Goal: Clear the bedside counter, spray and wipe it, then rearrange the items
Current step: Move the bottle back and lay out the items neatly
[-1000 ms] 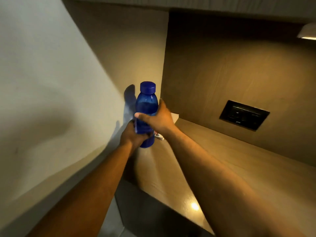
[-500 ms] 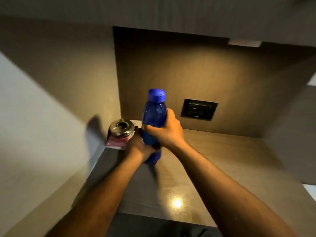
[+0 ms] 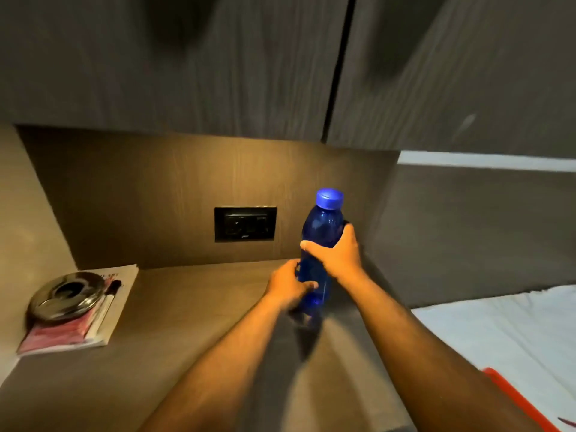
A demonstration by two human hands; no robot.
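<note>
A blue plastic bottle (image 3: 321, 232) with a blue cap is held upright just above the right part of the wooden bedside counter (image 3: 193, 332). My right hand (image 3: 338, 254) wraps its middle. My left hand (image 3: 288, 286) grips its lower part. At the counter's left end lies a magazine (image 3: 103, 319) with a round metal ashtray (image 3: 67, 296) and a pen (image 3: 107, 302) on top of it.
A black socket panel (image 3: 245, 224) sits in the back wall. Dark cabinet doors (image 3: 218, 57) hang overhead. A bed with a white sheet (image 3: 498, 332) and a red-edged item (image 3: 517, 400) lies to the right.
Both hands have carried the bottle from the counter's left end to its right end. The view has swung right, showing the magazine, ashtray and bed.
</note>
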